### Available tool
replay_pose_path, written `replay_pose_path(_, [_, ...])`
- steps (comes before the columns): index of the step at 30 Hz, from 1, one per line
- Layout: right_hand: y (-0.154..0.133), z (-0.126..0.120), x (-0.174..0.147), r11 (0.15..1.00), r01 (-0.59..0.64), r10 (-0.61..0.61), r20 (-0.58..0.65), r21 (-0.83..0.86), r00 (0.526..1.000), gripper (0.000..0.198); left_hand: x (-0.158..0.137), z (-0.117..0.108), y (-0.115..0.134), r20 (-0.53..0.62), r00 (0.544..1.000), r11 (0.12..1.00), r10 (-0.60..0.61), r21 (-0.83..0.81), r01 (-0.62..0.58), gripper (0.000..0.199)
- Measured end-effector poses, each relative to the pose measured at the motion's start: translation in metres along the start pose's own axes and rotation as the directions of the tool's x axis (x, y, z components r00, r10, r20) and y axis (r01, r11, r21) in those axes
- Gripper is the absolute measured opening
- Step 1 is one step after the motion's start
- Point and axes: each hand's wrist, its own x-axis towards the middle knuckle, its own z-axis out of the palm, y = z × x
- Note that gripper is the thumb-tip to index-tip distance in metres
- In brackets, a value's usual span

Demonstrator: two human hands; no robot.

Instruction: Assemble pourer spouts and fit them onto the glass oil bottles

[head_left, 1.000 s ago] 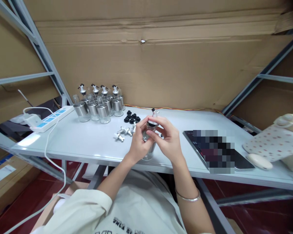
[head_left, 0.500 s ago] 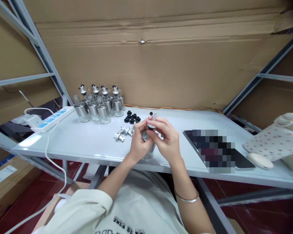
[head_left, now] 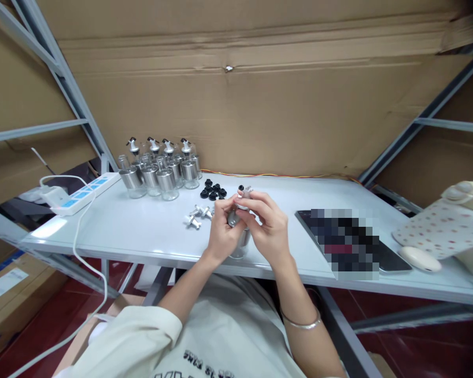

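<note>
My left hand (head_left: 224,231) and my right hand (head_left: 268,223) meet in front of me, fingers closed around a silver-and-black pourer spout (head_left: 246,193). Directly below them a clear glass bottle with a steel band (head_left: 239,251) stands near the table's front edge. Its upper part is mostly covered by my fingers, so I cannot tell whether the spout sits in its neck. To the left lie several loose silver spout tops (head_left: 197,215). A cluster of black stoppers (head_left: 213,190) lies just behind my hands.
Several steel-banded bottles (head_left: 166,181) stand at the back left, some with pourers fitted. A white power strip (head_left: 87,193) with a cable lies at the left edge. On the right are a tablet (head_left: 390,260), a white oval object (head_left: 421,259) and a dotted bag (head_left: 437,226).
The pourer spout has turned and dipped slightly between my fingers, with my hands shifting only a little. The bottles and loose parts lie as before.
</note>
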Motion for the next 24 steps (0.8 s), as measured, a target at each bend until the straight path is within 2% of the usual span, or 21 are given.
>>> replay_pose_path(4, [0.000, 0.001, -0.002, 1.000, -0.003, 0.003, -0.007, 0.008, 1.000, 0.016, -0.001, 0.001, 0.000, 0.002, 0.999, 0.999, -0.045, -0.006, 0.045, 0.031])
replay_pose_path(9, [-0.002, -0.004, -0.003, 1.000, -0.018, 0.017, 0.054, 0.012, 0.998, 0.018, -0.002, 0.001, 0.004, 0.041, 0.999, 1.000, 0.007, 0.012, -0.008, 0.035])
replay_pose_path(14, [-0.004, -0.017, -0.006, 0.998, -0.054, 0.051, 0.188, 0.012, 0.981, 0.028, 0.002, -0.008, 0.015, 0.186, 0.983, 0.999, 0.012, 0.041, -0.020, 0.039])
replay_pose_path(16, [-0.003, -0.017, -0.011, 0.993, -0.096, 0.084, 0.156, 0.069, 0.984, 0.037, 0.006, -0.013, 0.018, 0.192, 0.981, 0.997, -0.016, 0.072, 0.002, 0.041])
replay_pose_path(19, [0.004, -0.014, -0.022, 0.977, -0.164, 0.162, 0.028, 0.135, 0.986, 0.042, 0.023, -0.022, 0.026, 0.141, 0.990, 0.996, -0.023, 0.092, 0.010, 0.041])
replay_pose_path(22, [0.014, -0.007, -0.035, 0.958, -0.256, 0.262, -0.028, 0.133, 0.965, 0.039, 0.054, -0.034, 0.035, 0.092, 0.995, 0.992, 0.049, 0.112, -0.059, 0.042])
replay_pose_path(24, [0.021, -0.002, -0.042, 0.945, -0.305, 0.310, -0.026, 0.118, 0.951, 0.038, 0.081, -0.047, 0.036, 0.062, 0.992, 0.975, 0.112, 0.188, -0.121, 0.044])
